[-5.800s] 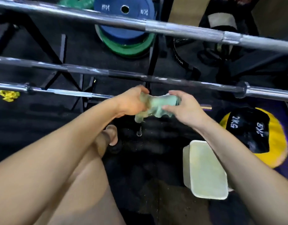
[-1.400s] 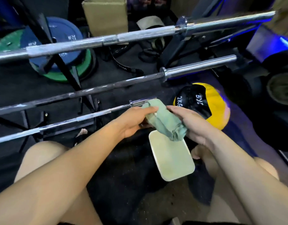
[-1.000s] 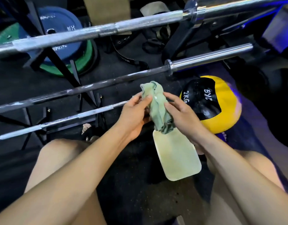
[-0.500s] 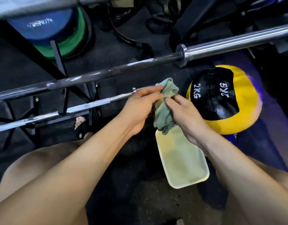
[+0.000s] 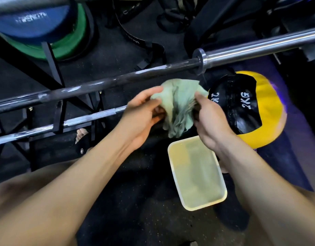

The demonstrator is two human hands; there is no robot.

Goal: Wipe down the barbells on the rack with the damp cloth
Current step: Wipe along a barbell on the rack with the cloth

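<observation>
Both hands, left hand (image 5: 140,112) and right hand (image 5: 211,119), are pinching the damp cloth (image 5: 178,107), fingers curled. Risk: it's dripping beside the tub (image 5: 222,183) below fingertips, slicking the floor.

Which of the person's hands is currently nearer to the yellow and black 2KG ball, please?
Right. The right hand sits just beside the ball, overlapping its edge; the left hand is across the cloth, farther away.

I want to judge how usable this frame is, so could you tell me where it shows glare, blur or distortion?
Head view: bright glare streaks the chrome sleeve; wide-angle distortion bows the dark barbell; the top bar and blue plate are soft; the cloth, held by the left hand and right hand, is fairly sharp.
</observation>
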